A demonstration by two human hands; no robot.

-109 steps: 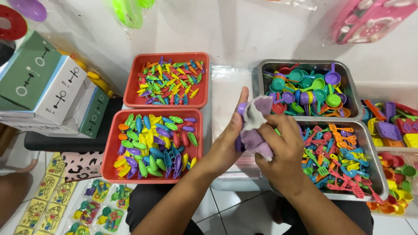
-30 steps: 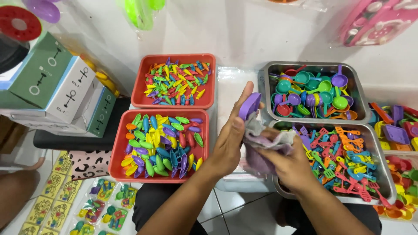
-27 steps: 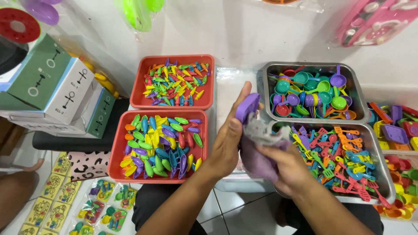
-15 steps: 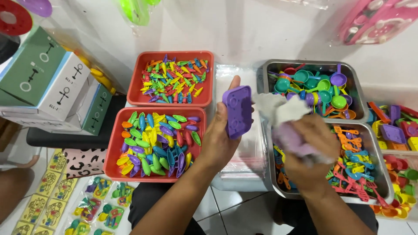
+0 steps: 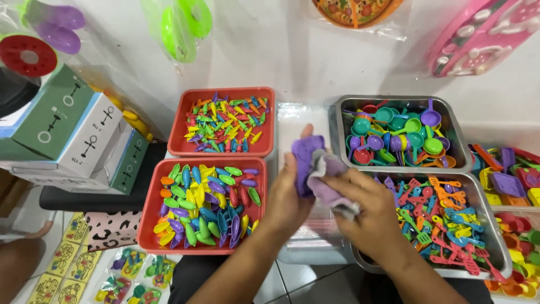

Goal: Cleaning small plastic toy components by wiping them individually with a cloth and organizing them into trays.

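The left hand (image 5: 287, 197) has its fingers (image 5: 305, 135) wrapped behind a small purple plastic toy piece (image 5: 304, 163), thumb pressed on its near edge, so the piece stands upright with its long axis running away from the person. Just to its right, and touching it, the right hand (image 5: 374, 217) bunches a soft, pale lilac cloth (image 5: 329, 180) against the piece's flat face; its fingers (image 5: 343, 183) are curled tightly over the fabric. Both hands meet above a stack of clear plastic bags (image 5: 306, 118). To the left sit two red trays (image 5: 174, 121) of glossy, multicoloured toy bits. To the right, two metal trays (image 5: 461, 146) hold tiny bright pans, ladles and spatulas. White and green cartons (image 5: 73, 132) are stacked far left.
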